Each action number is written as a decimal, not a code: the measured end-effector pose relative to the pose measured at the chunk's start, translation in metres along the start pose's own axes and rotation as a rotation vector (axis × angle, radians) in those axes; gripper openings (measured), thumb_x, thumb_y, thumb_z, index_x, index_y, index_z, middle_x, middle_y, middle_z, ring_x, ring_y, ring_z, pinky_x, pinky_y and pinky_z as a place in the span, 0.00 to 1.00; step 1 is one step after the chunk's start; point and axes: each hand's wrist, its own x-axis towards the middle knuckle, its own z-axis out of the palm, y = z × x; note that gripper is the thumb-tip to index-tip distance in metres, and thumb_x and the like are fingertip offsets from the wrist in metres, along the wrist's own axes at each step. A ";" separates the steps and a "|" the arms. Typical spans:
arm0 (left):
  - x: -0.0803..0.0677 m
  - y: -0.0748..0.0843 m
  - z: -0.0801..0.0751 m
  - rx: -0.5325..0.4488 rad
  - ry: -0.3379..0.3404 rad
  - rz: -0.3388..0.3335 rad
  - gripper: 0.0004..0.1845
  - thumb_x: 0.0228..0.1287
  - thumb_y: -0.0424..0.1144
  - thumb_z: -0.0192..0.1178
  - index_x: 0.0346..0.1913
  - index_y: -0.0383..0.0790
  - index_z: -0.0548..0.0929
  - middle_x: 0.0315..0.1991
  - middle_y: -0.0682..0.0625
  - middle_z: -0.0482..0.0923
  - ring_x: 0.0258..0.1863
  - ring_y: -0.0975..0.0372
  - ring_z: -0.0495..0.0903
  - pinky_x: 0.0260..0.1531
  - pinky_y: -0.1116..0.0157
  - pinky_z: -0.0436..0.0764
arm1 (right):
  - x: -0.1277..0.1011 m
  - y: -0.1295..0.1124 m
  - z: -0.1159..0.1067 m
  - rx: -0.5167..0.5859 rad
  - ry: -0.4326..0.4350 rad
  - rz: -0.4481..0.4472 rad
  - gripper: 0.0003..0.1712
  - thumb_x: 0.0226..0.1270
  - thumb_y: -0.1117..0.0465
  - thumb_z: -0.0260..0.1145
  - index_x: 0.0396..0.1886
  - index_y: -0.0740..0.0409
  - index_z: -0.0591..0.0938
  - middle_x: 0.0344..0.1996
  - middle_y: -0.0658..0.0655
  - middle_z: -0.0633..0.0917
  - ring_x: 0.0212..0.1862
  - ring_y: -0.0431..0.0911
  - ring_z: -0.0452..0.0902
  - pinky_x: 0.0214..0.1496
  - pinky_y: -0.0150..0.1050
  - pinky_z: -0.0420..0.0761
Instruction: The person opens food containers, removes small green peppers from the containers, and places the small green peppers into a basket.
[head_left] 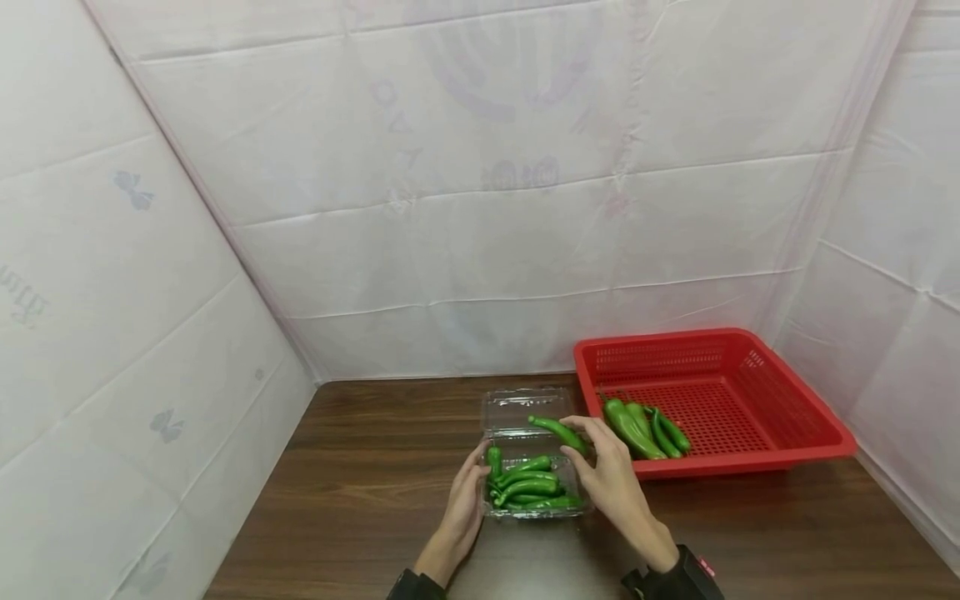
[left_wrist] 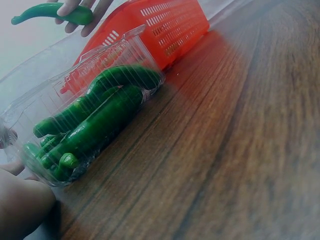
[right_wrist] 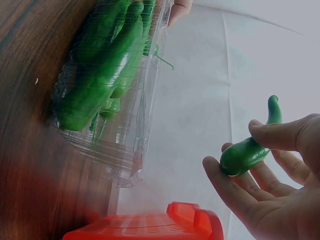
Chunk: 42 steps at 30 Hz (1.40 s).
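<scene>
My right hand (head_left: 609,475) pinches one green chili pepper (head_left: 553,430) between thumb and fingers, raised above the right side of a clear plastic clamshell box (head_left: 525,513). In the right wrist view the held pepper (right_wrist: 245,156) lies across the fingers with the thumb on top. Several green peppers (head_left: 531,485) lie in the box, most of them crosswise, with one upright along the left wall. The box's lid (head_left: 525,410) is folded back, away from me. My left hand (head_left: 463,500) holds the box's left side, its thumb and fingers at the wall (left_wrist: 10,117).
A red perforated plastic basket (head_left: 750,460) stands to the right of the box, with several green peppers (head_left: 637,429) at its left end. Beneath everything is a brown wood-grain table (head_left: 360,475). White sheeting (head_left: 465,250) hangs behind and on both sides.
</scene>
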 end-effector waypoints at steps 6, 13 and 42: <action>-0.001 0.001 -0.001 0.006 -0.008 0.000 0.33 0.74 0.36 0.44 0.81 0.38 0.55 0.84 0.39 0.35 0.82 0.42 0.25 0.79 0.41 0.27 | -0.001 -0.003 -0.003 0.003 0.002 0.011 0.25 0.53 0.74 0.77 0.51 0.57 0.84 0.43 0.53 0.86 0.40 0.43 0.83 0.36 0.36 0.83; -0.001 0.002 -0.001 0.011 -0.017 0.007 0.34 0.75 0.36 0.44 0.81 0.38 0.54 0.84 0.39 0.35 0.82 0.42 0.25 0.78 0.40 0.26 | 0.000 -0.003 -0.008 -0.006 0.014 0.008 0.25 0.53 0.75 0.77 0.52 0.58 0.83 0.42 0.53 0.86 0.40 0.44 0.83 0.38 0.36 0.85; 0.000 0.001 0.001 -0.011 -0.005 0.023 0.33 0.73 0.36 0.46 0.80 0.36 0.56 0.84 0.37 0.36 0.82 0.40 0.28 0.79 0.40 0.29 | 0.007 0.002 -0.032 -0.063 0.085 -0.033 0.25 0.51 0.76 0.77 0.51 0.62 0.82 0.43 0.58 0.86 0.41 0.50 0.84 0.38 0.40 0.87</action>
